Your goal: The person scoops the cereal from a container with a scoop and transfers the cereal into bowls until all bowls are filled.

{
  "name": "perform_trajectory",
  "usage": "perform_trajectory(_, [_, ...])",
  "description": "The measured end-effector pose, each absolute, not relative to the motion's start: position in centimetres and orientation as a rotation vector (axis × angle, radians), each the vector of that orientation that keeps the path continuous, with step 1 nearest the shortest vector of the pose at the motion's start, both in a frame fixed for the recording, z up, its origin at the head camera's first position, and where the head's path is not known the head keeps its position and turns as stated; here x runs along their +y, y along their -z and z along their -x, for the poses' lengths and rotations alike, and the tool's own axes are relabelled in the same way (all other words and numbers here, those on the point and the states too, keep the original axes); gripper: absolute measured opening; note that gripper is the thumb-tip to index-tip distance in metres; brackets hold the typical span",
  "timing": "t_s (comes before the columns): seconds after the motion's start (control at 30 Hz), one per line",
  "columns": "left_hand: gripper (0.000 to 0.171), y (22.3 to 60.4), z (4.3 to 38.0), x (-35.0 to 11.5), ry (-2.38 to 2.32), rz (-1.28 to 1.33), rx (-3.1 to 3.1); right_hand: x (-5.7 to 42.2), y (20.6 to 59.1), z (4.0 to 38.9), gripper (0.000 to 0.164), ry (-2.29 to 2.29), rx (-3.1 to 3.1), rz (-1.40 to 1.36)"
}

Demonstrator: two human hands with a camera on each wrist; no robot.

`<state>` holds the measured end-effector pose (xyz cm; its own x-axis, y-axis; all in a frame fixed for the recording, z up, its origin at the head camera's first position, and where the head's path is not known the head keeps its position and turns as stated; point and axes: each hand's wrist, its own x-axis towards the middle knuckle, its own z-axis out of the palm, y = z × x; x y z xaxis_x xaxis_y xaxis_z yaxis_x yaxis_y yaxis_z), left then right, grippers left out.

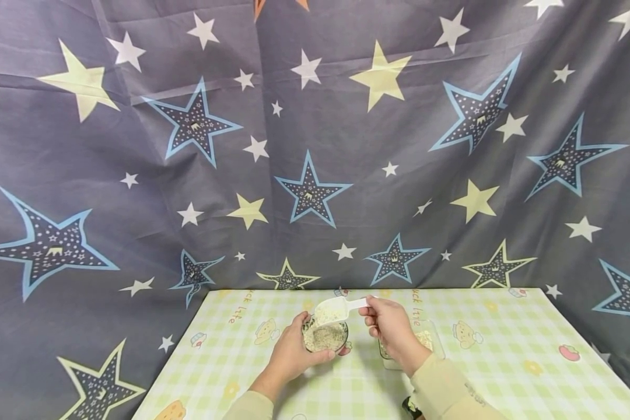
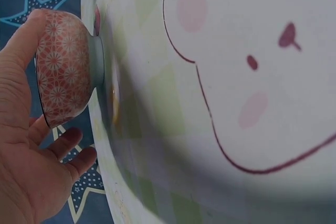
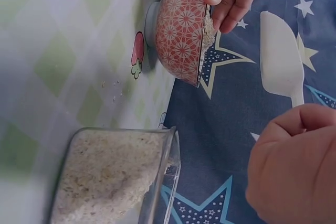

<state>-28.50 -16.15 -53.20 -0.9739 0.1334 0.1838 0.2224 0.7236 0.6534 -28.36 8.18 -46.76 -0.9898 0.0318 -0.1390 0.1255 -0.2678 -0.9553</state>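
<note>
My left hand [image 1: 293, 352] grips a small bowl [image 3: 181, 30] by its side, the thumb at the rim. The bowl is red with white flowers outside, has a pale foot, and is heaped with oat flakes [image 1: 329, 338]. It stands upright, its foot close over the tablecloth. In my right hand [image 1: 392, 328] is the handle of a white scoop [image 1: 333, 310], pinched between thumb and curled fingers. Pale flakes lie in the scoop, which is held above the bowl's far rim. Below my right wrist a clear container [image 3: 171, 156] holds more oat flakes [image 3: 107, 171].
A green-and-white checked tablecloth [image 1: 504, 367] with cartoon prints covers the table. Several loose crumbs [image 3: 116, 92] lie on it between bowl and container. A dark object [image 1: 412, 407] shows by the right sleeve at the front. Behind the table hangs a starry curtain [image 1: 315, 128].
</note>
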Motion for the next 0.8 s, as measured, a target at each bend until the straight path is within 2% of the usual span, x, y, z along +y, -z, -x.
perform_trajectory(0.8, [0.121,52.8,28.1,-16.1,1.09,0.294,-2.822,6.6,45.9,27.3,0.028,2.371,2.179,-0.07])
